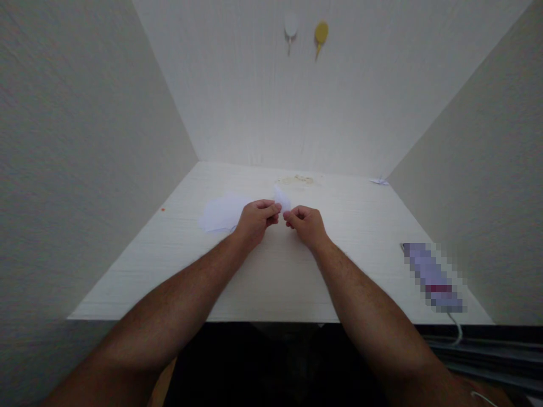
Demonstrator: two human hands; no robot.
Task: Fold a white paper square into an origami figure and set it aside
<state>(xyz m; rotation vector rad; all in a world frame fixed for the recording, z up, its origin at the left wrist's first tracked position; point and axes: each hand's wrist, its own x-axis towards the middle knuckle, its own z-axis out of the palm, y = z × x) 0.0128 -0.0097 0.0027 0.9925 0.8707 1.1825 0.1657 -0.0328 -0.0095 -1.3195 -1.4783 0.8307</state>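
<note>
Between my two hands, over the middle of the white desk, is a small piece of white paper, its upper end standing up in a narrow, folded-looking shape. My left hand pinches its left side between thumb and fingers. The fingertips of my right hand close on its lower right edge. To the left of my left hand, flat on the desk, lie white paper sheets, partly covered by that hand and wrist.
The white desk has walls on three sides. A blurred-out phone-like device with a white cable lies at right. Folded white paper sits in the back right corner. A white hook and a yellow hook hang on the back wall.
</note>
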